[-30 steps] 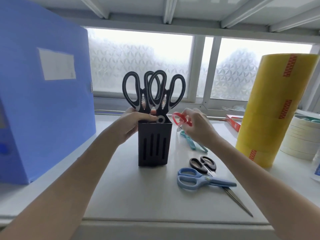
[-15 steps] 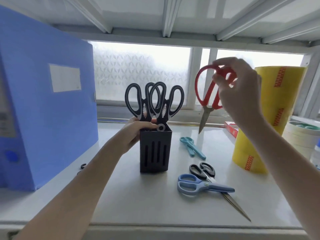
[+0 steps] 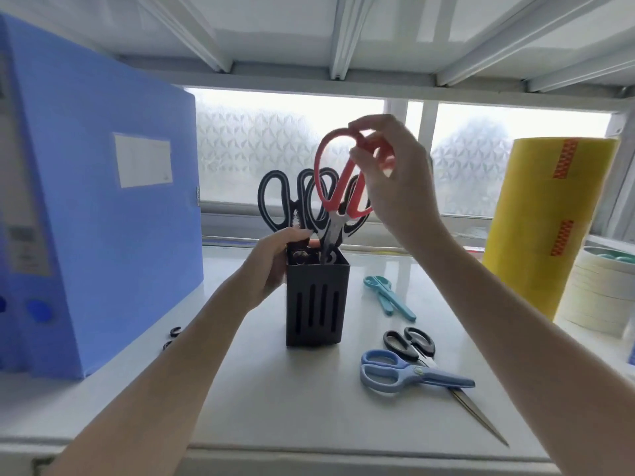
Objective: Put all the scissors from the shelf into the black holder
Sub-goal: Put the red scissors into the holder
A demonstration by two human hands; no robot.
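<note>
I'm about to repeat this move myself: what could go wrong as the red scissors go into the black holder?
1. The red scissors descend among black-handled scissors already inside; the blades could jam against them.
2. The right hand pinches only the handle loop, so they might swing.
3. The left hand grips the black holder at its rim, close to the descending tips.

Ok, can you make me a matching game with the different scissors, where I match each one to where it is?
Things:
1. red scissors
2. teal scissors
3. blue scissors
4. black-handled scissors

Places:
A. lying flat, nearest the shelf's front edge
B. held in the right hand, blades dipping into the black holder
C. lying just right of the holder, near the yellow roll
D. lying with its blades tucked under the blue pair

Pairs: 1-B, 2-C, 3-A, 4-D
</note>
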